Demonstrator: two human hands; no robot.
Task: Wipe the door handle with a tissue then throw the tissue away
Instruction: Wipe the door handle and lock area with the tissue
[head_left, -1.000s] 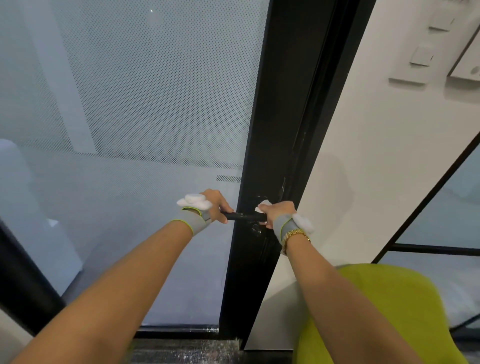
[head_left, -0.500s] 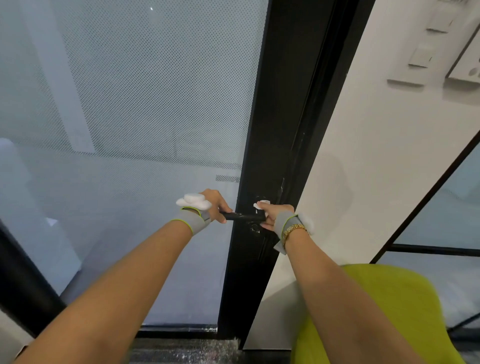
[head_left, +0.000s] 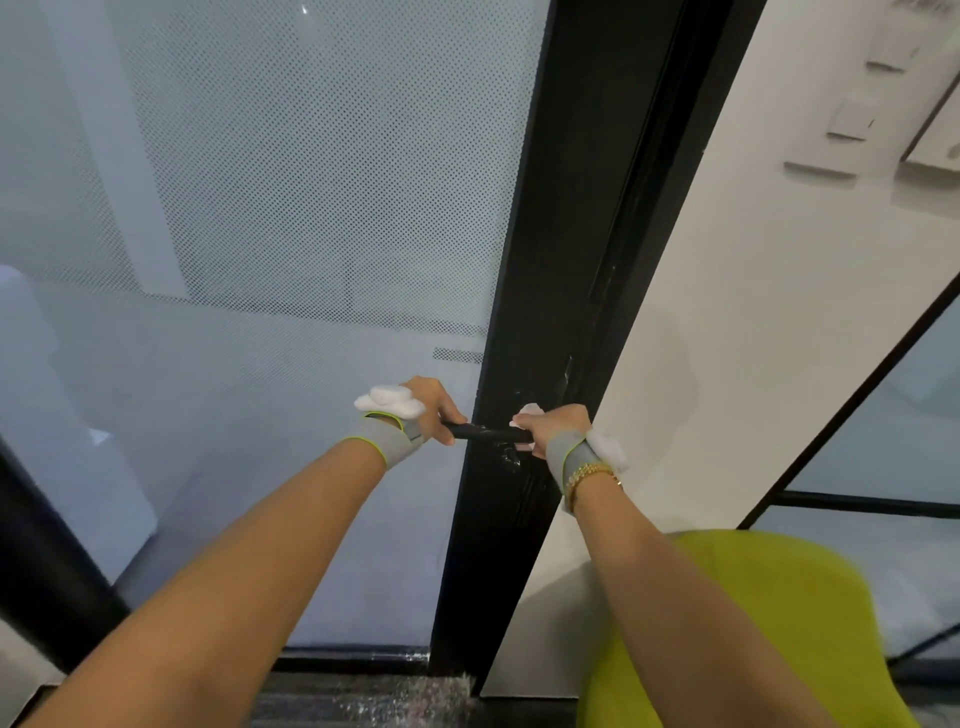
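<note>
A black lever door handle (head_left: 485, 432) juts out horizontally from the black door frame (head_left: 566, 270). My left hand (head_left: 434, 410) is closed around the handle's free left end. My right hand (head_left: 556, 427) grips the handle's right part, near the frame, with a white tissue (head_left: 528, 410) pressed between fingers and handle. Only a small corner of the tissue shows above my fingers. Both wrists wear grey bands with white pads.
Frosted dotted glass (head_left: 291, 218) fills the door to the left. A white wall (head_left: 769, 291) with switches (head_left: 852, 122) stands to the right. A lime-green chair (head_left: 779, 623) sits low on the right, under my right forearm.
My right hand has rolled slightly on the handle with the tissue, its wrist band and bracelet turning. My left hand stays on the handle's end.
</note>
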